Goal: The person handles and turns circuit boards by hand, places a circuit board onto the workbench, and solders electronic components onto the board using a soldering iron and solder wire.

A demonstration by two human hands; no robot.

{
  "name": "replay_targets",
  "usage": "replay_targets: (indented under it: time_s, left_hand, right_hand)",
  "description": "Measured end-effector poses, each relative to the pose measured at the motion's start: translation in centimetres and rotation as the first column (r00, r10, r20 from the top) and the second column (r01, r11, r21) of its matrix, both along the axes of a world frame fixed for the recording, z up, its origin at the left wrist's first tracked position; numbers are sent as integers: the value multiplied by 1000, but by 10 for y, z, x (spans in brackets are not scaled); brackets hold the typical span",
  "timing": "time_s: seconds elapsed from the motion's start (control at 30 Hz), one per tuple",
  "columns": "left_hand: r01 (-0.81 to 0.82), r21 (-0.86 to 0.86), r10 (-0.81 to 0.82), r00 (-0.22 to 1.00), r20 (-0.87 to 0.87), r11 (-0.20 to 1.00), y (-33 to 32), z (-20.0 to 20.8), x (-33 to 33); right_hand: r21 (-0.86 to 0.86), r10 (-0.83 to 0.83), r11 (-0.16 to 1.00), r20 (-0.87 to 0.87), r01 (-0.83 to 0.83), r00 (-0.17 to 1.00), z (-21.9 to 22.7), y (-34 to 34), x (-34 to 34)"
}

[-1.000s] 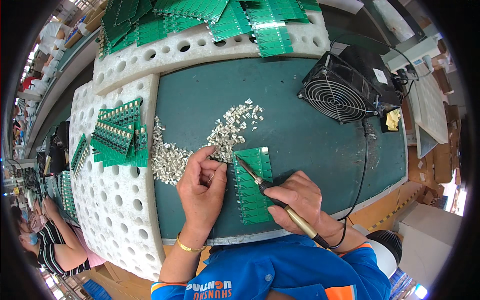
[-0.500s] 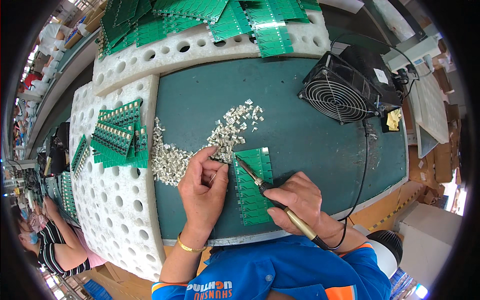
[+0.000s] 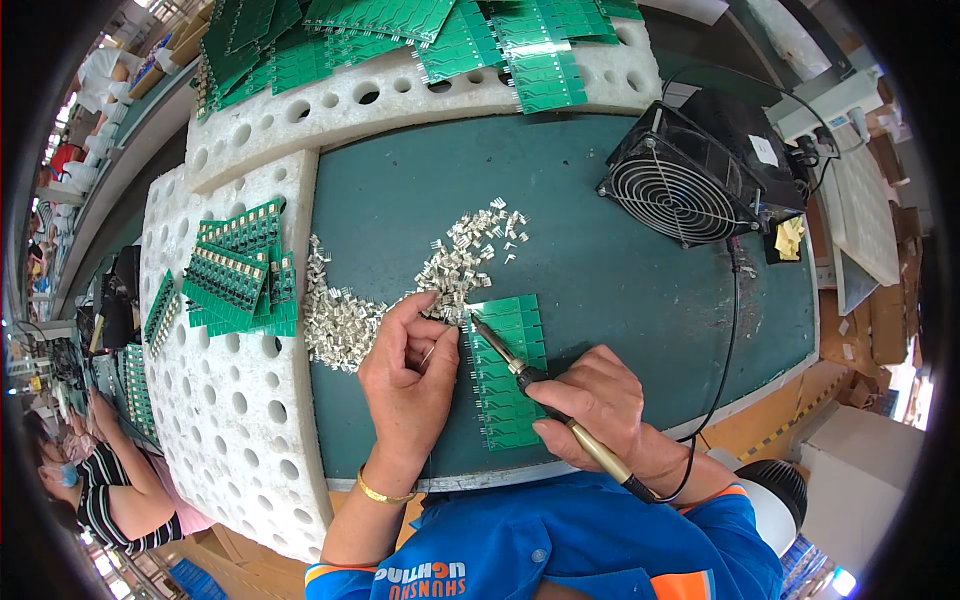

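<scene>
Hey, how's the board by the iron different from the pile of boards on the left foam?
The board is single, on the table; the pile overlaps at angles on white foam. The board's face looks largely flat; the pile's upper faces carry rows of dark and pale parts. Both are green.

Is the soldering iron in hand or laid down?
In hand: the right hand grips the soldering iron, tip at the green circuit board.

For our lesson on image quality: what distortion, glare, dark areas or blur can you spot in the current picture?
Head view: the green table has a bowed near edge; head view: white glare crosses an upper circuit board; head view: corners go black; head view: the soldering iron shows no obvious blur.
</scene>
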State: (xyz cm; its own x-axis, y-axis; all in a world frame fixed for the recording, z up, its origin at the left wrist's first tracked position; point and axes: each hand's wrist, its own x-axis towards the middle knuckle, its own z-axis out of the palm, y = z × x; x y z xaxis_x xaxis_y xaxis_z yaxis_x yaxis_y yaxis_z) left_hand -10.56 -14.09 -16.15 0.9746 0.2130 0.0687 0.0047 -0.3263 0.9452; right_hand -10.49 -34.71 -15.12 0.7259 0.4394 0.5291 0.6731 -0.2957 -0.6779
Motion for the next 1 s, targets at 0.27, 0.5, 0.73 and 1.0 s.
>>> replay_targets:
  time_s: [0.27,0.5,0.73,1.0]
  left_hand:
    - [13,-14,-14,1000,-26,1000,2,1,0]
    - [-20,-24,19,1000,-14,1000,2,0,2]
    - [-4,21,5,1000,-25,1000,0,1,4]
    - [-3,7,3,999,-36,1000,1,2,4]
  right_hand:
    - [-6,-19,1000,-5,19,1000,2,-1,1]
    - [22,-34,999,-26,34,999,0,1,2]
    - [34,-30,999,6,30,1000,-7,2,3]
    - [28,-31,999,-31,31,999,-3,1,3]
